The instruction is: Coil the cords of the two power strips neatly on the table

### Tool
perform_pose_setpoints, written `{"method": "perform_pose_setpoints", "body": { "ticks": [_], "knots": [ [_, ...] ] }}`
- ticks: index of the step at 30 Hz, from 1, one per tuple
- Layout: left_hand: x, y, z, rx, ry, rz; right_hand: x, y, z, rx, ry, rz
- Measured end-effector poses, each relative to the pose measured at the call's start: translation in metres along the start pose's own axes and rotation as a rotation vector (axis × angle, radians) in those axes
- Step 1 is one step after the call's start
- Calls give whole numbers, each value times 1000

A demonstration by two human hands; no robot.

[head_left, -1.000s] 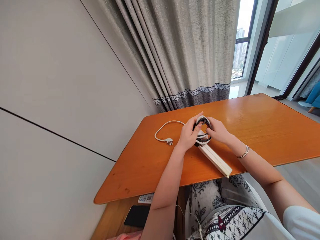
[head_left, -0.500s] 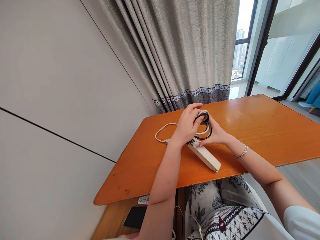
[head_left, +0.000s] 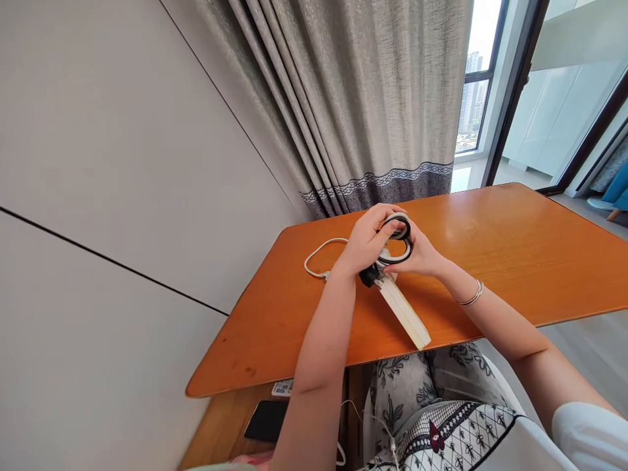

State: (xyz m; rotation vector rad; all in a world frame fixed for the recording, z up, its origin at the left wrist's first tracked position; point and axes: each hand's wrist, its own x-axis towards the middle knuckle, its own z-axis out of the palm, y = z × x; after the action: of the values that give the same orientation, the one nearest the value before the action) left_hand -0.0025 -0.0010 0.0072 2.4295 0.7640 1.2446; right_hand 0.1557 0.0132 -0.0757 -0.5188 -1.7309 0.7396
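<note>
Black and white cable loops (head_left: pixel 406 230) are bunched between my two hands above the table. My left hand (head_left: pixel 369 237) is closed round their upper left side, its thumb pressed on the loops. From the right, my right hand (head_left: pixel 420 251) grips the lower loops, its fingers partly hidden behind them. A white power strip (head_left: pixel 405 311) slants from under the hands towards the table's front edge. Beside its upper end, below my left hand, is a black plug (head_left: pixel 367 276). A white cord (head_left: pixel 314 254) curves out on the table left of my left hand.
The orange-brown wooden table (head_left: pixel 500 261) has its front edge at my lap. On a lower wooden surface to the left lies a dark phone (head_left: pixel 265 420). A grey curtain (head_left: pixel 383 98) hangs behind the table, and a pale wall panel (head_left: pixel 122 163) stands at left.
The cable loops have tilted and drawn closer together in my hands. The power strip has turned to a steeper slant, and the black plug now shows beside its upper end.
</note>
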Motion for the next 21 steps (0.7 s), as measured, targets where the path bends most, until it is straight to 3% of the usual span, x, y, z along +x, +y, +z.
{"method": "perform_pose_setpoints", "body": {
  "ticks": [7,15,21],
  "knots": [
    [2,-11,6,-174,19,-33,4,-7,-3,93,-55,155],
    [12,-1,0,102,-33,30,-1,-12,7,35,63,257],
    [9,-19,16,-83,140,-78,2,-2,1,123,137,251]
  ]
}}
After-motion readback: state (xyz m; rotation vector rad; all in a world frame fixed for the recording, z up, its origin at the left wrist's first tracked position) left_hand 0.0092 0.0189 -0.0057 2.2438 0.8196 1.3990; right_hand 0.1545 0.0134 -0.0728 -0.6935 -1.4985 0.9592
